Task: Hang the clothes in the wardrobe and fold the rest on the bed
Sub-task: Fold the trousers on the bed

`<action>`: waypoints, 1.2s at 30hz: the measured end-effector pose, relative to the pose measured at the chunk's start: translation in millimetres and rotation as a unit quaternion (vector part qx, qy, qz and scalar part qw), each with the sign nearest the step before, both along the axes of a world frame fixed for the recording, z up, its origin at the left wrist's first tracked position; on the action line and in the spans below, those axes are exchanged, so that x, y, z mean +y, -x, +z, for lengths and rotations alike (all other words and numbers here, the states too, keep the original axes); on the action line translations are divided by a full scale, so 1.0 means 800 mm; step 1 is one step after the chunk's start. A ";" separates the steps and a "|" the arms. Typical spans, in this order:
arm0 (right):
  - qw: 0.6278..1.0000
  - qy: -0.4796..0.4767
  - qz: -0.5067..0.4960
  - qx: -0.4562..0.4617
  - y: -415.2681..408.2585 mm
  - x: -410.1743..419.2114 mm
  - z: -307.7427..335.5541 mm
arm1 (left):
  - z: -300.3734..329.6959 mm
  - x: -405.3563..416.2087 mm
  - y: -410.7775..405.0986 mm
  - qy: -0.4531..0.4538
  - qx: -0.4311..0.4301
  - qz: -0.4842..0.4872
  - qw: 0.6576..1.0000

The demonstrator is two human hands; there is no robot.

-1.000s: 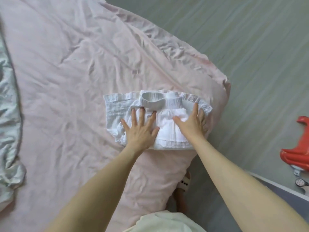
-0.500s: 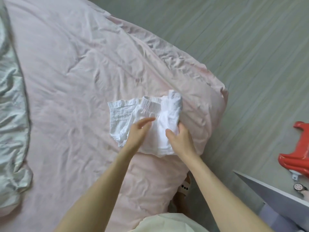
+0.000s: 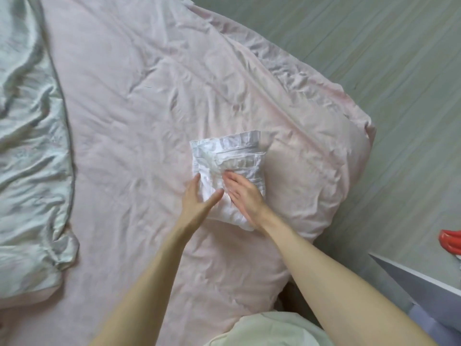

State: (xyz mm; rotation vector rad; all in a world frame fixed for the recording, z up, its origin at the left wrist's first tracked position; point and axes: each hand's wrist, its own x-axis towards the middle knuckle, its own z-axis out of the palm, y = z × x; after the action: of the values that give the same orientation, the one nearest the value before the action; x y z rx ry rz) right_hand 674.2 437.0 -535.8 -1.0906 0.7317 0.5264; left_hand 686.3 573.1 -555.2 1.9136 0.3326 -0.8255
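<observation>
Hands flat: left hand (image 3: 197, 198), right hand (image 3: 243, 193) press folded white garment (image 3: 229, 156) near bed (image 3: 124, 108) corner.

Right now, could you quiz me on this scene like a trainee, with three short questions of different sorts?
1. True or false: the white garment lies on the pink bed.
2. Which hand lies flat on top of it: A left, B right?
3. What colour is the crumpled fabric at the far left?

Key: 1 true; 2 B; 3 pale green.
</observation>
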 end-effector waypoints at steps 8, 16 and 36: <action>0.969 0.232 -0.073 0.053 0.058 -0.046 -0.006 | -0.019 -0.028 -0.014 0.029 -0.005 0.110 0.993; 0.982 -0.038 -0.174 0.067 0.077 -0.063 0.048 | 0.050 -0.049 -0.013 0.330 0.145 0.216 0.907; 0.769 0.546 -0.299 -0.143 0.466 -0.419 0.471 | 0.415 -0.470 0.246 0.275 -0.075 -0.260 0.923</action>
State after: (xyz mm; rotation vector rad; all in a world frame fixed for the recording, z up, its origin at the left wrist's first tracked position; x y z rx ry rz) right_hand 301.5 102.0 -159.2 -1.8323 1.0759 -0.7396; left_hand 489.3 197.1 -223.1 1.5187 -0.4858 -0.9765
